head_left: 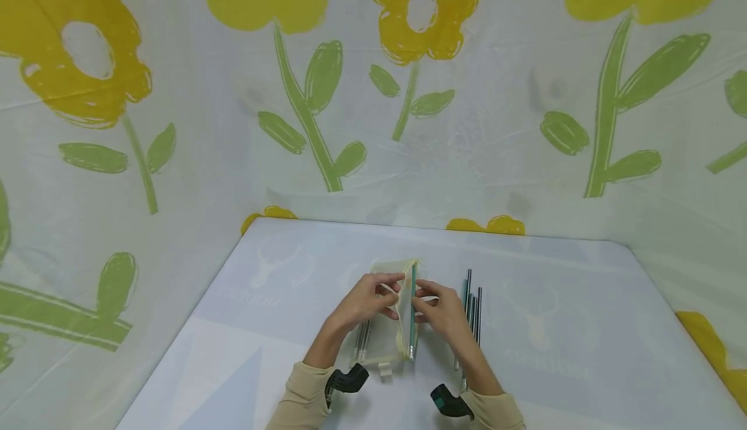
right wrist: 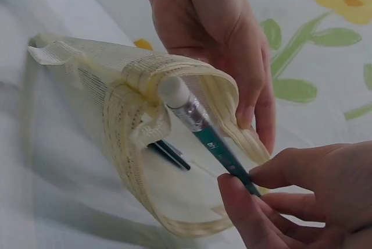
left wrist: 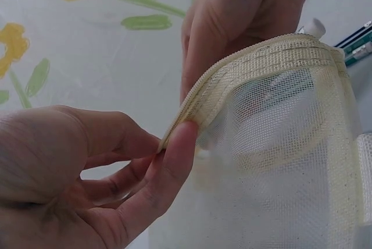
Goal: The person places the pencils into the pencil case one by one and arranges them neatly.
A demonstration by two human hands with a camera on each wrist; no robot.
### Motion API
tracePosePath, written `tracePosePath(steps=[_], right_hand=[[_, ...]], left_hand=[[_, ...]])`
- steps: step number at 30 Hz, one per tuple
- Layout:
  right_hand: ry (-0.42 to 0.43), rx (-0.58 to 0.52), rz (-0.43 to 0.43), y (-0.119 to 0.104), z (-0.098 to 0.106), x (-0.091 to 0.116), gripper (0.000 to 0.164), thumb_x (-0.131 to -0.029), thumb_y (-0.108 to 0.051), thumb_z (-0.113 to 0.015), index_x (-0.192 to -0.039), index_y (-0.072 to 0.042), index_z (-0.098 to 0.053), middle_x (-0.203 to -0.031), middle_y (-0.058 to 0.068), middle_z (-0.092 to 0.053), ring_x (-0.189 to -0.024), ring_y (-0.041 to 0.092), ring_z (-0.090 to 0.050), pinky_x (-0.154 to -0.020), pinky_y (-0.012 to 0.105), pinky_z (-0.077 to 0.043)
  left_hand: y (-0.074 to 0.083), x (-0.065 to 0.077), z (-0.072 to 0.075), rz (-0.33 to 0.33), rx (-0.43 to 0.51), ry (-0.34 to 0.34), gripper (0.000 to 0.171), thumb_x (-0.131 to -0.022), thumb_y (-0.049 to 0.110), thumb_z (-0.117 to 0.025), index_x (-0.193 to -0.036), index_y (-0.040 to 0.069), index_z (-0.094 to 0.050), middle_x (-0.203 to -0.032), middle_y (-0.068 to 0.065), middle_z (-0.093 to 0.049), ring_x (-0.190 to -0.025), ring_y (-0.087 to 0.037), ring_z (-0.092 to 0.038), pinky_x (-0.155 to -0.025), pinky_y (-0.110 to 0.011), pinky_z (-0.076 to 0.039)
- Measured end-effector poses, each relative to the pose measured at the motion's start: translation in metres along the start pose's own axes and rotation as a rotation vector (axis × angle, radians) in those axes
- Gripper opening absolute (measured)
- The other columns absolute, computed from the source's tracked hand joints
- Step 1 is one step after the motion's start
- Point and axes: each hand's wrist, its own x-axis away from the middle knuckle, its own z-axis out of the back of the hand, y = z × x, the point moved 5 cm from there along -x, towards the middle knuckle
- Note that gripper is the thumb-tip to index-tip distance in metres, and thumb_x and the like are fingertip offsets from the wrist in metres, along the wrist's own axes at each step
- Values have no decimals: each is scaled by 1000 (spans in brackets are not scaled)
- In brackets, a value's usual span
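Note:
A cream mesh zip pouch (head_left: 382, 342) lies on the table with its zipped mouth spread wide. My left hand (head_left: 364, 301) pinches one edge of the mouth between thumb and finger, as the left wrist view shows at the zipper tape (left wrist: 203, 95). In my right hand (head_left: 440, 310), a green pencil (right wrist: 218, 147) with a white eraser (right wrist: 174, 91) is pinched between thumb and fingertips. The pencil lies along the pouch's opening. Inside the pouch, dark pencils (right wrist: 170, 155) show through the mouth.
Several dark and green pencils (head_left: 478, 316) lie on the table just right of my right hand. The white table (head_left: 560, 300) extends to both sides. A flower-printed curtain (head_left: 467, 157) hangs behind and at the sides.

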Motion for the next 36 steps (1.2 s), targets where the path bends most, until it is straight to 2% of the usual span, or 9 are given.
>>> tracePosePath(steps=[9,26,36], right_hand=[[29,9,21,0,-2,-1,42,-90,-3,-67,-131,4,-60,-111,22,-67,-89,29,-73,-62,27,-65],[39,-10,19,0,-1,-1,42,-90,-4,-66,-131,3,-60,-109,21,-67,-84,24,-73,-63,26,-65],[26,-77,21,-1,-2,0,41,-91,-3,-66,-131,5,-59,-105,21,-66,-84,29,-72,-65,30,-66]], left_hand=[[0,-1,0,-3,9,-1,49,-95,0,-50,-144,0,-48,-116,-22,-57,-90,-23,-67,-71,-43,-66],[2,0,0,-2,2,-3,48,-95,1,-50,-143,1,-49,-115,-22,-57,-89,-24,-67,-73,-47,-66],[1,0,0,-1,6,-2,48,-94,-1,-50,-143,-1,-48,-115,-23,-57,-87,-24,-67,-71,-43,-66]])
